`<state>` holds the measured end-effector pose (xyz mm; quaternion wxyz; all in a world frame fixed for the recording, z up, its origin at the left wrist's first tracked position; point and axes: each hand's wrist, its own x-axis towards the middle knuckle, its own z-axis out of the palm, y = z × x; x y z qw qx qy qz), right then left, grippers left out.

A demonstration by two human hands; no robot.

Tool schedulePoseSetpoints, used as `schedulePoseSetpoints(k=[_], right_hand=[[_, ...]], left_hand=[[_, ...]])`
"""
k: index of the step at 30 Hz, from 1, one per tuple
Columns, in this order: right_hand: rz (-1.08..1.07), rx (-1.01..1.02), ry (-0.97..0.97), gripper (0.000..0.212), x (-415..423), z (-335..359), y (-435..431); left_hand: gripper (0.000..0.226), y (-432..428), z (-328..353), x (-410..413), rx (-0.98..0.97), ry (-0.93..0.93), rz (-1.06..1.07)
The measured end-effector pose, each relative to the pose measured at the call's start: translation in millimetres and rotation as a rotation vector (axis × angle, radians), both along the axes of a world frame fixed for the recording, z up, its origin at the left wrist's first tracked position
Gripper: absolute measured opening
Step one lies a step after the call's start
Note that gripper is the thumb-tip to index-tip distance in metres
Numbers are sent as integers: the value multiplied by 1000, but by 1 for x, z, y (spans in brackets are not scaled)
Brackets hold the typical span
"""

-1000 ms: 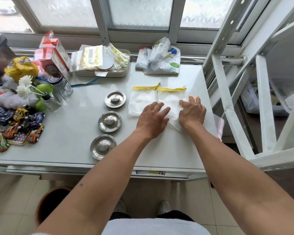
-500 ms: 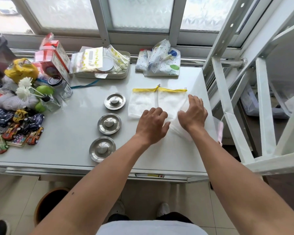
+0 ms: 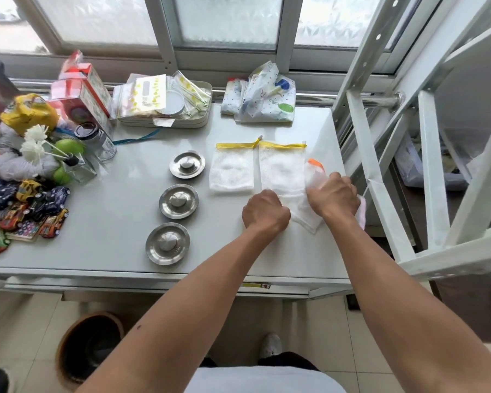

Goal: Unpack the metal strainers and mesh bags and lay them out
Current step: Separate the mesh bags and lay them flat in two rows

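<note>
Both hands are curled closed on a white mesh bag (image 3: 302, 209) at the right end of the table: the left hand (image 3: 265, 212) pinches its near-left edge, the right hand (image 3: 333, 197) bunches its right side, where an orange-trimmed top (image 3: 315, 163) pokes out past the knuckles. A strip of pink (image 3: 362, 211) shows under the right wrist; whether it belongs to a further bag I cannot tell.

This bag lies crooked, overlapping the lower corner of the right yellow-trimmed bag (image 3: 281, 168), which sits flat just beside its twin, the left yellow-trimmed bag (image 3: 231, 173). To lay it out well, I'd say the person should lift rather than drag, so the flat bag underneath is not pulled askew, then tug the corners apart and set it down square in the bare patch near the front edge.

Three metal strainers (image 3: 178, 201) stand in a tidy column to the left, well apart from the bags. Beyond, the white table (image 3: 111, 222) carries toy cars (image 3: 31, 211), a tray of packets (image 3: 165, 109) and a printed pouch (image 3: 261, 100) by the window.
</note>
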<state>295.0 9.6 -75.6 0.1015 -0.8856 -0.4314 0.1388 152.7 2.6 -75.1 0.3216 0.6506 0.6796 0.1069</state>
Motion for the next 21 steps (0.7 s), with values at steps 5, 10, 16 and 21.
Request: schedulePoseSetpoints(k=[5, 10, 16, 21], right_hand=[[-43, -38, -1, 48, -3, 9, -1], [-75, -13, 67, 39, -2, 18, -4], [-123, 12, 124, 40, -3, 22, -11], [-126, 67, 178, 19, -8, 23, -12]], left_hand=[[34, -4, -9, 10, 118, 189, -43], [15, -10, -2, 9, 3, -65, -76], [20, -10, 13, -44, -296, -451, -112], [20, -12, 16, -96, -471, -438, 80]])
